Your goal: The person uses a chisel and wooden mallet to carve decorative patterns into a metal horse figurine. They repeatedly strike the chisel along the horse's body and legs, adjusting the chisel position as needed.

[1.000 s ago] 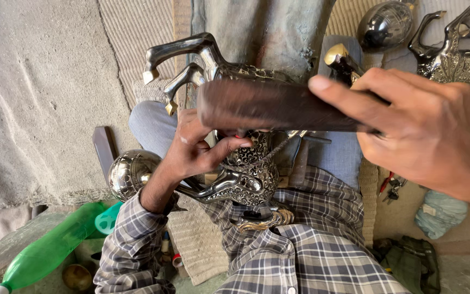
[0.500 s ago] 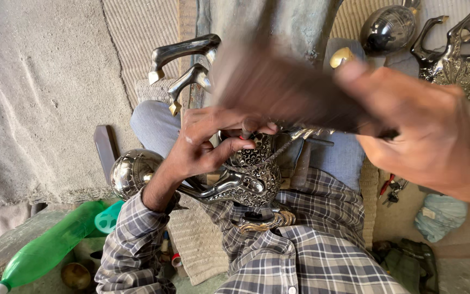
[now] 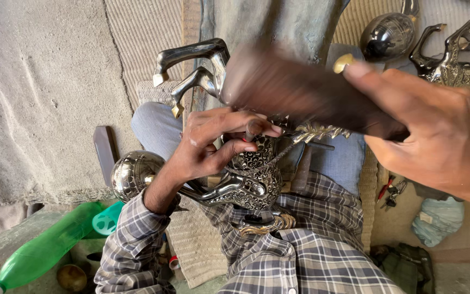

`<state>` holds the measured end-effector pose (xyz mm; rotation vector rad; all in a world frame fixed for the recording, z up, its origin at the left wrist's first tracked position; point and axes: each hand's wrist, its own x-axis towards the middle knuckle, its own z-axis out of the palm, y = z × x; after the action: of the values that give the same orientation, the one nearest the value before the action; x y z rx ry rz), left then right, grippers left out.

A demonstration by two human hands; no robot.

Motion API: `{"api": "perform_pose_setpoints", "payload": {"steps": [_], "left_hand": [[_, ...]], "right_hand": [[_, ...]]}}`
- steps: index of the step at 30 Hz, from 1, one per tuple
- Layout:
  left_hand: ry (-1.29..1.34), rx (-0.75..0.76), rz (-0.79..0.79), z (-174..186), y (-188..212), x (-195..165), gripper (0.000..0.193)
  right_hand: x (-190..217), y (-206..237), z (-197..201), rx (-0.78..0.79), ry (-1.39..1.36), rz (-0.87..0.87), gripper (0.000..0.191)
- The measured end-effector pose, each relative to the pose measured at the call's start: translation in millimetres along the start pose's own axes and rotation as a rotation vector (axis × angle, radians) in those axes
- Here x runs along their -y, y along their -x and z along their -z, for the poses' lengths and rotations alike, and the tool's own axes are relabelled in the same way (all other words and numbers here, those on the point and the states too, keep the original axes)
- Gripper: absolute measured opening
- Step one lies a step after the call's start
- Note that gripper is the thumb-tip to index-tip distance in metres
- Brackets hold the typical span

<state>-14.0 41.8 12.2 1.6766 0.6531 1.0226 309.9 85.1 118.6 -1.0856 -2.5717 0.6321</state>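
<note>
An ornate engraved metal horse figure (image 3: 246, 179) lies across my lap, its legs (image 3: 191, 65) sticking up toward the far side. My left hand (image 3: 218, 141) pinches a small chisel-like punch (image 3: 252, 129) upright against the horse's engraved body. My right hand (image 3: 436, 130) grips a dark wooden block-shaped mallet (image 3: 300, 92), blurred with motion, just above the punch. Part of the horse's body is hidden under the left hand and the mallet.
A round engraved metal ball (image 3: 131, 174) rests by my left forearm. A green plastic bottle (image 3: 44, 253) lies at lower left. Another metal horse (image 3: 458, 71) and a dark engraved egg-shaped piece (image 3: 387, 35) sit at upper right. A pale cloth bundle (image 3: 436, 220) lies at right.
The right hand has swung the mallet: raised and tilted half a second ago, now lower over the punch. The left hand's fingers have closed more tightly around the punch on the horse.
</note>
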Motion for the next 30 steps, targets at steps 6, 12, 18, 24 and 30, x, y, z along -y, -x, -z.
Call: {"api": "perform_pose_setpoints", "payload": {"steps": [6, 12, 18, 24, 30], "left_hand": [[0.02, 0.001, 0.071, -0.1, 0.3, -1.8, 0.03], [-0.178, -0.003, -0.001, -0.7, 7.5, 4.8, 0.027], [0.09, -0.161, 0.162, -8.5, 8.8, 2.4, 0.044], [0.088, -0.145, 0.116, -8.1, 3.8, -7.7, 0.046], [-0.008, -0.112, 0.106, -6.7, 6.3, -9.0, 0.043]], "right_hand": [[-6.4, 3.6, -1.3, -0.009, -0.041, -0.01, 0.095], [-14.1, 15.6, -6.0, 0.018, 0.03, -0.007, 0.094], [-21.7, 20.1, -11.6, -0.053, 0.167, 0.063, 0.098], [-18.7, 21.4, -7.3, -0.149, -0.134, -0.003, 0.093], [2.1, -1.7, 7.4, 0.148, 0.422, 0.119, 0.094]]}}
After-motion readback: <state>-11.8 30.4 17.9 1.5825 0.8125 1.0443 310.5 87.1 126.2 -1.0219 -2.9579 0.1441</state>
